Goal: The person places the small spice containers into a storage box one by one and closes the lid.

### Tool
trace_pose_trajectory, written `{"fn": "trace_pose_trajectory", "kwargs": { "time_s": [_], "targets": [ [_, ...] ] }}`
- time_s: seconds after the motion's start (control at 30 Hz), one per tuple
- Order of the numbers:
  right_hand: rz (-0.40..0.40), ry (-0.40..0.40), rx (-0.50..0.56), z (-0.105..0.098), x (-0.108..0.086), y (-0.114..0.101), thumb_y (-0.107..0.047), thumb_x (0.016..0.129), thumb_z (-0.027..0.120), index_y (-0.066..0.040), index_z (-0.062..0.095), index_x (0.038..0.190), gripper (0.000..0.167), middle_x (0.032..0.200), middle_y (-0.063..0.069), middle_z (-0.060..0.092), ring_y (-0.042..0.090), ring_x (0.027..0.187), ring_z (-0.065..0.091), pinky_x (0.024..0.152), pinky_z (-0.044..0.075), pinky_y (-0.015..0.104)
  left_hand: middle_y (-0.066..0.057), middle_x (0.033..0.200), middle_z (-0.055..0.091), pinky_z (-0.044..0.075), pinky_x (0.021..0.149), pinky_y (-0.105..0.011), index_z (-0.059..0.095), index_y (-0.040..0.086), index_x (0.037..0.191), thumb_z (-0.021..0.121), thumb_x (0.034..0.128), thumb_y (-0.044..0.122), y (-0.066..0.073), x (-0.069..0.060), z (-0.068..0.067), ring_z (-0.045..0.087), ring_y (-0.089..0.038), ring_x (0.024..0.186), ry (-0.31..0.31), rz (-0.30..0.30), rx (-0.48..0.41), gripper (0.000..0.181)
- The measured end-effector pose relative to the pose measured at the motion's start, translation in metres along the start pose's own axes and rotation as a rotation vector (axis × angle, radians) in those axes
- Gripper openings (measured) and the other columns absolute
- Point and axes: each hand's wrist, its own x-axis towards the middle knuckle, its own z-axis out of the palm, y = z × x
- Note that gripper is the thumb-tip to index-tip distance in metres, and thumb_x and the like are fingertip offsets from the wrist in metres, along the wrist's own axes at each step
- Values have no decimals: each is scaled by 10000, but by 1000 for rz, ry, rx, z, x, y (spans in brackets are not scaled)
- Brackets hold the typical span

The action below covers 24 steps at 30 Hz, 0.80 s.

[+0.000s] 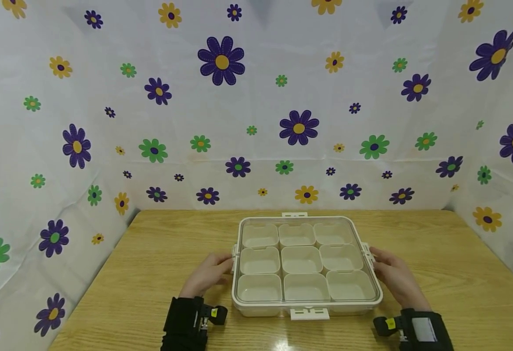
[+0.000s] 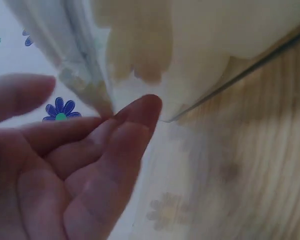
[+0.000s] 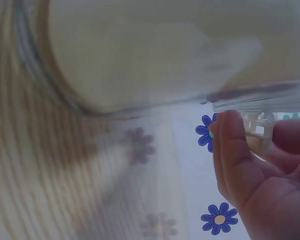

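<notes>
A clear-lidded snack box [image 1: 261, 306] with a white rim stands on the wooden table in the head view. Through its lid, several cream compartment cups [image 1: 301, 259] show in rows. At its left side, my left hand [image 1: 207, 274] holds the box with bent fingers; in the left wrist view their tips meet the clear wall [image 2: 190, 65] and the thumb is apart. On the opposite side my right hand [image 1: 398, 278] holds the box, its fingers and thumb about the side latch [image 3: 260, 131]. The front latch [image 1: 310, 314] sticks outward.
The wooden table [image 1: 160, 253] extends to both sides of the box. White cloth with printed flowers [image 1: 256, 97] hangs behind and at the sides. A back latch [image 1: 294, 214] juts from the box's far edge. Each wrist carries a black strap with a small camera [image 1: 218, 315].
</notes>
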Motion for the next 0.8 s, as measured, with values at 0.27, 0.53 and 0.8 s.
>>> {"fn": "trace_pose_trajectory", "kwargs": {
  "time_s": [0.27, 0.53, 0.8],
  "targets": [
    [27, -125, -105, 3, -1, -4, -306, 960, 339, 94, 73, 1367, 630, 1394, 302, 126, 415, 1269, 146, 974, 190, 518, -141, 974, 603, 469, 706, -427, 524, -78, 1141, 505, 904, 237, 4, 0, 3, 559, -254, 905, -63, 34, 90, 394],
    [24, -226, -238, 5, -3, -4, -430, 918, 390, 66, -53, 1368, 804, 1404, 299, -50, 448, 1264, -61, 955, 19, 585, -124, 959, 602, 483, 689, -402, 523, -81, 1137, 540, 884, 224, 1, 1, 3, 570, -228, 874, -102, 37, 44, 397],
    [17, -229, -207, 6, -3, -3, -414, 926, 379, 40, -25, 1384, 760, 1410, 292, -24, 449, 1266, -42, 955, 42, 584, -130, 971, 577, 484, 699, -412, 506, -113, 1110, 497, 910, 207, -4, 3, 3, 566, -234, 884, -181, 15, -91, 378]
  ]
}}
